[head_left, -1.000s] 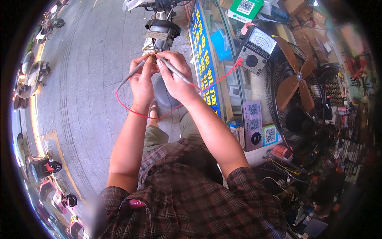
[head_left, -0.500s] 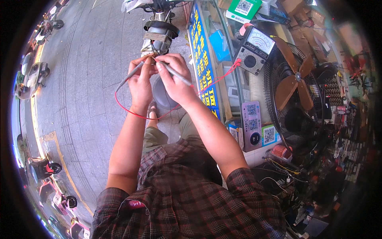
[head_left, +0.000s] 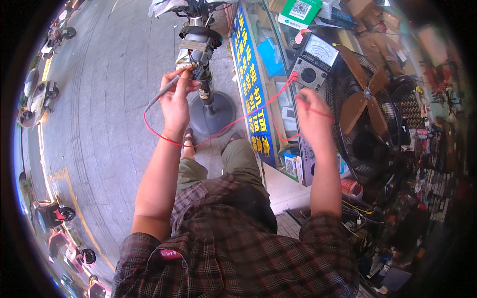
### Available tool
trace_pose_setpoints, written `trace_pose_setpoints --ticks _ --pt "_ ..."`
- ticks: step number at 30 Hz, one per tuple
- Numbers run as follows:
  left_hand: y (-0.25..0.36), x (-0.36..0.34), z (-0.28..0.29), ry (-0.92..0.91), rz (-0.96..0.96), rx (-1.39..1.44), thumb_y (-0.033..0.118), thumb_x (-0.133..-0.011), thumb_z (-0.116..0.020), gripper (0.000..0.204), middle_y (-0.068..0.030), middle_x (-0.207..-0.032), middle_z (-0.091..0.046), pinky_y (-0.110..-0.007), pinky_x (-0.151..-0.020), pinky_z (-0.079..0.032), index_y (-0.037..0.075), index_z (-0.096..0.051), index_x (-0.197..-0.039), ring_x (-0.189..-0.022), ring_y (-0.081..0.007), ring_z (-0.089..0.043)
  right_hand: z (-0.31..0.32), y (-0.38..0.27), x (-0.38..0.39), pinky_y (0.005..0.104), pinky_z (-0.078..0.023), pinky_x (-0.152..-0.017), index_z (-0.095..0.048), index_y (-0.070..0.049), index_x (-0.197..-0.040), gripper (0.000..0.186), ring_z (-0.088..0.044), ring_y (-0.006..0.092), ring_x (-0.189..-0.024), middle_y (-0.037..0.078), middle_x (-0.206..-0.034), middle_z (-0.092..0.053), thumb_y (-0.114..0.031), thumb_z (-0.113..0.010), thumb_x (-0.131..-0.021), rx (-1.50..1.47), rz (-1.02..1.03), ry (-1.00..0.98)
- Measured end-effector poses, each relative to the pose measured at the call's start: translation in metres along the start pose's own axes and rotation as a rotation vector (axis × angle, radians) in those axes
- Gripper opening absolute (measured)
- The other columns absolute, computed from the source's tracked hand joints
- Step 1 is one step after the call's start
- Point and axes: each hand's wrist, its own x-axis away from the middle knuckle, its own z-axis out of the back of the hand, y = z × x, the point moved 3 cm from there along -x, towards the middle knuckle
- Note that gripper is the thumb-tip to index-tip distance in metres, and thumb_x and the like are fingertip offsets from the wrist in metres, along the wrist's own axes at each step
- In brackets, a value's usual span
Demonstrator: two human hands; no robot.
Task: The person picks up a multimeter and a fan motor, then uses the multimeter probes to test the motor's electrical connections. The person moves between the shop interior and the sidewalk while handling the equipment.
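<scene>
My left hand [head_left: 176, 99] is closed on a grey test probe [head_left: 158, 95] and small orange wiring at a motor assembly [head_left: 199, 43], part of an upright stand with a round dark base [head_left: 220, 118]. My right hand [head_left: 310, 114] is just below an analogue multimeter [head_left: 311, 69] at the glass counter, its fingers curled and blurred; a red lead runs by it, and what it grips I cannot make out. Red leads [head_left: 271, 102] run from the meter, and one loops under my left hand to the probe.
A fan with brown blades [head_left: 357, 116] stands at the right among cardboard boxes [head_left: 377, 42] and cluttered parts. A blue sign [head_left: 251, 79] fronts the glass counter. Scooters [head_left: 37, 97] line the pavement [head_left: 104, 99] at the left. My feet are below the stand.
My right hand has moved from beside my left hand at the motor rightward to the multimeter, uncovering the stand's pole and base. My left hand has stayed at the motor with its probe.
</scene>
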Motion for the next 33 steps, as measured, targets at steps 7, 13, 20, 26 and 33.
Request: trace_pose_setpoints --ticks 7,13,20,26,33 --pt "0.001 -0.003 -0.002 0.005 -0.007 -0.001 0.018 -0.105 -0.065 0.024 -0.0130 -0.106 -0.072 -0.029 -0.075 -0.059 -0.001 -0.059 -0.119 -0.083 -0.0156 -0.072 0.001 0.022 -0.051 0.0491 -0.057 -0.081 -0.060 -0.006 -0.122 0.029 -0.069 0.0412 -0.098 0.017 -0.118 -0.064 -0.008 -0.063 -0.093 0.472 0.115 0.007" --pt "0.002 -0.001 -0.002 0.013 0.020 -0.012 0.018 -0.105 -0.066 0.025 -0.0114 -0.107 -0.071 -0.027 -0.074 -0.054 0.000 -0.059 -0.120 -0.084 -0.0144 -0.069 -0.003 0.035 -0.069 0.0435 -0.059 -0.070 -0.057 -0.006 -0.111 0.021 -0.074 0.0300 -0.083 0.014 -0.105 -0.062 -0.007 -0.062 -0.091 0.676 0.334 -0.052" --pt "0.003 -0.001 -0.001 -0.001 0.008 -0.022 0.020 -0.105 -0.066 0.027 -0.0128 -0.105 -0.072 -0.030 -0.077 -0.059 -0.001 -0.057 -0.118 -0.083 -0.0154 -0.072 -0.003 0.039 -0.077 0.0410 -0.058 -0.066 -0.057 -0.006 -0.109 0.019 -0.074 0.0280 -0.077 0.013 -0.101 -0.062 -0.006 -0.061 -0.090 0.727 0.494 -0.062" --pt "0.003 0.000 -0.003 -0.001 0.014 0.010 0.018 -0.105 -0.066 0.026 -0.0106 -0.106 -0.071 -0.028 -0.074 -0.055 0.000 -0.059 -0.122 -0.084 -0.0147 -0.069 -0.004 0.038 -0.080 0.0444 -0.057 -0.069 -0.058 -0.006 -0.112 0.024 -0.072 0.0318 -0.080 0.015 -0.106 -0.060 -0.003 -0.060 -0.089 0.736 0.472 -0.133" --pt "0.000 -0.002 0.001 -0.003 0.009 -0.018 0.020 -0.105 -0.065 0.027 -0.0127 -0.103 -0.072 -0.030 -0.077 -0.059 -0.001 -0.057 -0.120 -0.084 -0.0162 -0.072 -0.006 0.033 -0.083 0.0452 -0.057 -0.067 -0.056 -0.006 -0.113 0.024 -0.072 0.0346 -0.079 0.019 -0.109 -0.058 -0.002 -0.059 -0.090 0.743 0.409 -0.202"
